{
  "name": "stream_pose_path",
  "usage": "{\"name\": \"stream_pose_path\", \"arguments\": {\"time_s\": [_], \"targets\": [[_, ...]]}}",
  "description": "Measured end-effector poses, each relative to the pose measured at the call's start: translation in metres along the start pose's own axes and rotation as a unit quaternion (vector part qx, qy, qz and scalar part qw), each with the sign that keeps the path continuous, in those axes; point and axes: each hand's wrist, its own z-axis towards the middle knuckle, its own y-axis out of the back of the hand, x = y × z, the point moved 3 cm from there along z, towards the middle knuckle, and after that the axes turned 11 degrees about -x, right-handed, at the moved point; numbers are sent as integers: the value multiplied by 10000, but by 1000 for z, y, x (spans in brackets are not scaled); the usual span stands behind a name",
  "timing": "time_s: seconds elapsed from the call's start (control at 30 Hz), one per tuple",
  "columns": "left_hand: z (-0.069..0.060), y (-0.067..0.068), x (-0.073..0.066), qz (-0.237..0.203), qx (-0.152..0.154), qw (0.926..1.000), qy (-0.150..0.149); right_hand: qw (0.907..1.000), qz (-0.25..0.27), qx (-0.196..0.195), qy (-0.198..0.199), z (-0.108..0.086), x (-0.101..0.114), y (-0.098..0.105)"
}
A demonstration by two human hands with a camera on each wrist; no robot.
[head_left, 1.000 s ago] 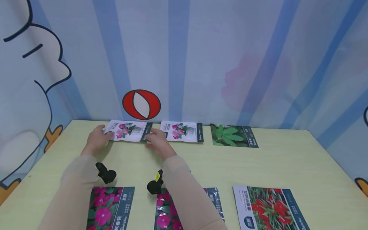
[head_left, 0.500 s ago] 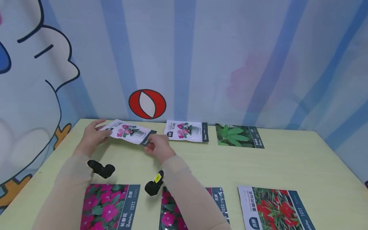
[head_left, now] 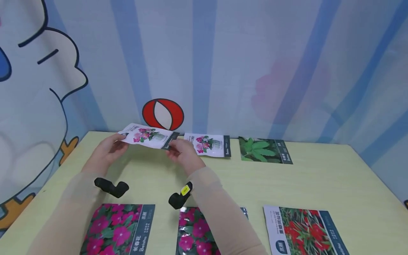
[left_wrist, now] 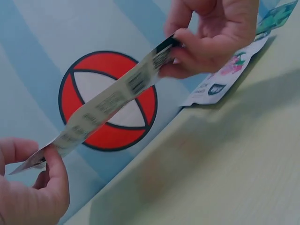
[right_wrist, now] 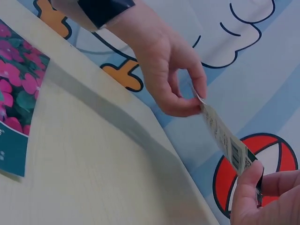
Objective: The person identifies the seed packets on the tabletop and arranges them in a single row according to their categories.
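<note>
A white seed packet (head_left: 149,136) with pink flowers in a vase printed on it is raised off the table between both hands. My left hand (head_left: 106,152) pinches its left end between thumb and fingers. At the dark right end, my right hand (head_left: 185,154) pinches it the same way. From below, the left wrist view shows the printed back of the packet (left_wrist: 101,107), slightly bent, above its shadow. A matching white packet (head_left: 208,145) lies flat just right of the right hand, its left part overlapped in the head view.
To the right at the back lies a green-leaf packet (head_left: 264,150). Along the front lie a pink-flower packet (head_left: 116,228), another pink-flower packet (head_left: 197,232) partly under the right sleeve in view, and a red-flower packet (head_left: 304,230). A patterned cloth wall (head_left: 229,71) stands behind the table.
The white packet, gripped at both ends, has risen off the table, tilting on the way up, and is now higher and slightly further right. The other packets stay where they lay.
</note>
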Motion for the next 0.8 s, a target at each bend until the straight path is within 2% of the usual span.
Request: {"name": "stream_pose_path", "arguments": {"time_s": [0.1,0.23,0.33,0.43,0.53,0.67,0.73,0.8], "targets": [[-1,-11,3,-388,-174,9989,174,9998,79,153,85,-5,-1,-2],[-2,-23,14,235,-192,9995,-86,9992,197,273,209,-19,-14,-6],[-6,-30,26,681,-56,9973,-279,9990,258,334,135,-30,-27,-5],[-10,-33,34,896,-25,9954,-324,9988,333,346,107,-38,-37,-5],[-13,-33,35,1064,81,9936,-376,9984,423,317,174,-41,-40,-4],[-15,-29,32,1353,399,9885,-544,9978,592,273,144,-41,-39,-2],[-16,-25,28,1656,509,9830,-616,9976,624,241,164,-40,-38,0],[-18,-19,22,2116,629,9730,-666,9971,687,230,217,-38,-37,1]]}}
